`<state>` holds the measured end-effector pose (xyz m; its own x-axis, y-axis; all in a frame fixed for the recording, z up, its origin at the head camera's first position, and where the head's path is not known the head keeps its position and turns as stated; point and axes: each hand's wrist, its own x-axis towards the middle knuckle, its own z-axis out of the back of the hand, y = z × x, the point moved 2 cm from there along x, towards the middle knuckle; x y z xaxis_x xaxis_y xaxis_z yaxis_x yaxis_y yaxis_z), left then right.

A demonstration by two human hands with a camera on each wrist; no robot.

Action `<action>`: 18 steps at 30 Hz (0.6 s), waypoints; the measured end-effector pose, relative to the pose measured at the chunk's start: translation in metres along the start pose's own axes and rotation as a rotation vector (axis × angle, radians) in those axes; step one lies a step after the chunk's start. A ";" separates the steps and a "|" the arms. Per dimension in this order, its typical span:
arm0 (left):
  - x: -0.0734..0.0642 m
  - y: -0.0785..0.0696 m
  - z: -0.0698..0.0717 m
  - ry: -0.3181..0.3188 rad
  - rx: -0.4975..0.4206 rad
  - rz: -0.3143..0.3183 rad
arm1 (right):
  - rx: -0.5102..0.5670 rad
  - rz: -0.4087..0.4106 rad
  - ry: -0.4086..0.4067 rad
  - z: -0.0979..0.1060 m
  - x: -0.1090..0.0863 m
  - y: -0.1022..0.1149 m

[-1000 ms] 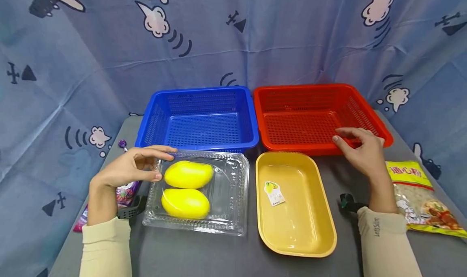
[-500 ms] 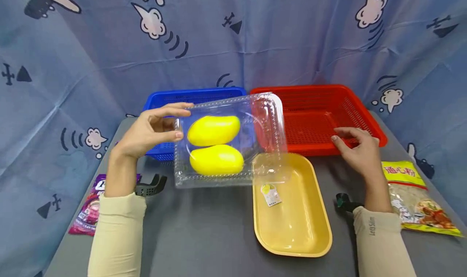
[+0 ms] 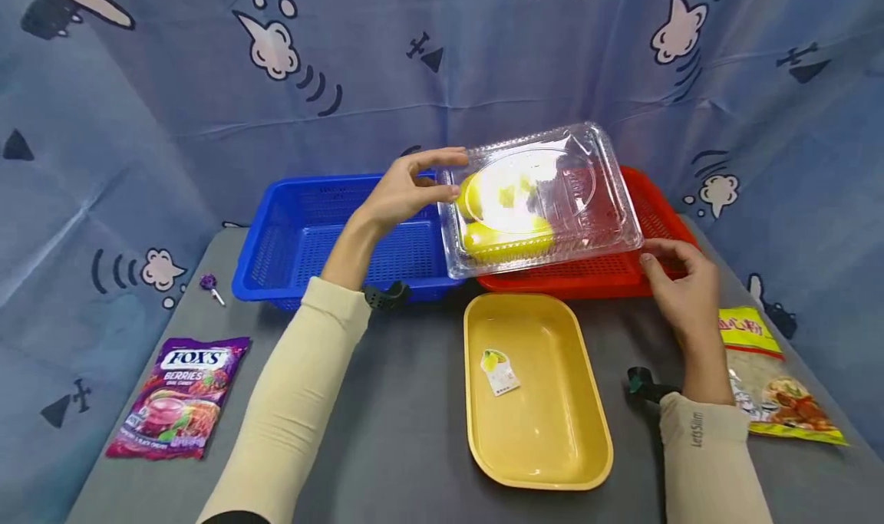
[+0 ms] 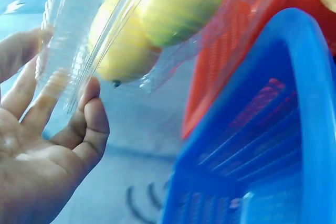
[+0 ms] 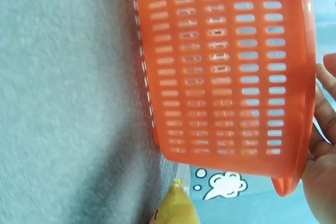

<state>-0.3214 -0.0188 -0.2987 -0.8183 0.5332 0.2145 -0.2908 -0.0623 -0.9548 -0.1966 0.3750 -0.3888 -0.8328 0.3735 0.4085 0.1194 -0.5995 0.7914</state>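
Note:
A lidded clear plastic container [image 3: 601, 209] with two yellow mangoes [image 3: 486, 238] inside hangs tilted over the front of the red basket [image 3: 656, 209]. My left hand [image 3: 404, 190] pinches its left edge between thumb and fingers; the left wrist view also shows this grip, with the mangoes [image 4: 181, 3] behind the plastic. Glare hides part of the fruit. At the front right rim of the red basket, my right hand [image 3: 691, 286] rests with loosely bent fingers, close to the container's lower right corner. In the right wrist view its fingers lie partly behind the rim.
A blue basket [image 3: 269, 209] stands left of the red one. In front is a yellow tray [image 3: 545, 432] bearing a small lemon-printed label [image 3: 500, 372]. A Fox's candy bag [image 3: 176, 401] and a lollipop [image 3: 209, 285] lie left, a pasta bag [image 3: 780, 393] right.
My left hand has lifted the container with the mangoes off the table and carried it right and away, from before the blue basket to over the red one. My right hand stays at the rim.

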 end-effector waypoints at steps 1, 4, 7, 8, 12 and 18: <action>0.007 0.004 -0.004 -0.001 0.003 0.004 | 0.017 -0.020 -0.019 0.001 0.000 -0.001; 0.025 0.016 -0.017 -0.007 0.031 0.033 | 0.024 -0.044 -0.099 0.005 0.001 -0.003; 0.040 0.028 -0.029 -0.015 0.056 0.071 | 0.027 -0.042 -0.163 0.009 0.001 -0.002; 0.043 0.032 -0.033 -0.017 0.060 0.083 | 0.018 -0.033 -0.183 0.010 0.002 -0.002; 0.054 0.043 -0.046 -0.015 0.067 0.115 | -0.060 -0.037 -0.226 0.012 0.003 -0.008; 0.064 0.053 -0.060 -0.016 0.093 0.139 | -0.187 -0.101 -0.155 0.018 0.007 -0.025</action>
<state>-0.3592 0.0625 -0.3481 -0.8613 0.5009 0.0857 -0.2186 -0.2129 -0.9523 -0.1955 0.4051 -0.3974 -0.7409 0.5334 0.4081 -0.0737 -0.6686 0.7399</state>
